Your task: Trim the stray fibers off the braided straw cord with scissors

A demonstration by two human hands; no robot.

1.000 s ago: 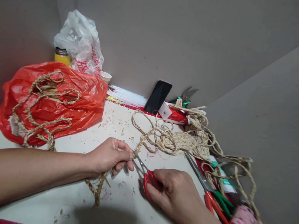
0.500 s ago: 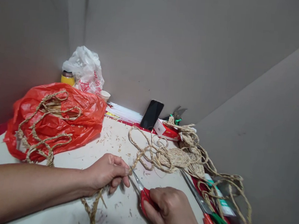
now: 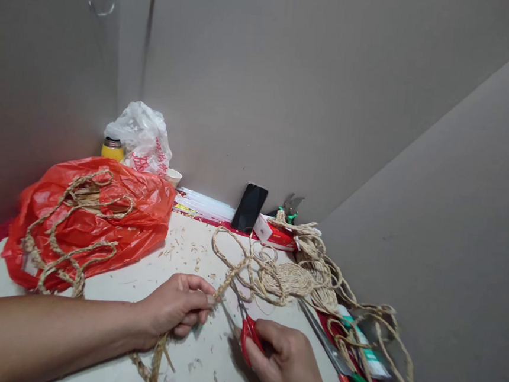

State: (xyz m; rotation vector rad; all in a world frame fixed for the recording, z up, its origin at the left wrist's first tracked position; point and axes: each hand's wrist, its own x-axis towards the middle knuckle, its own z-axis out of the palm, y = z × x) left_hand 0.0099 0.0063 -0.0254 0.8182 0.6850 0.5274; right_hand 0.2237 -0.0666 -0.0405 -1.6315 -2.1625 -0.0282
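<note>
My left hand (image 3: 182,305) is closed, pinching a braided straw rope (image 3: 227,282) between thumb and fingers. Loose tails of the same rope hang below the wrist, while its far part runs toward loops and a flat woven coil (image 3: 289,279). In my right hand (image 3: 286,360) are small scissors with red handles (image 3: 248,338). Their blades are spread apart, with the tips close to the rope just beyond my left fingertips. Whether a blade touches the rope I cannot tell.
A red plastic bag (image 3: 144,229) carrying more braided rope lies at left. Behind stand a white bag (image 3: 141,136), yellow jar (image 3: 112,150), paper cup (image 3: 174,177) and phone (image 3: 250,208). Pruning shears (image 3: 292,206), larger scissors (image 3: 326,340) and tangled rope line the right edge.
The scissors' blades have spread wider, and their tips have moved slightly off my left fingertips. My left hand keeps its pinch on the rope. The whole view has tilted slightly upward.
</note>
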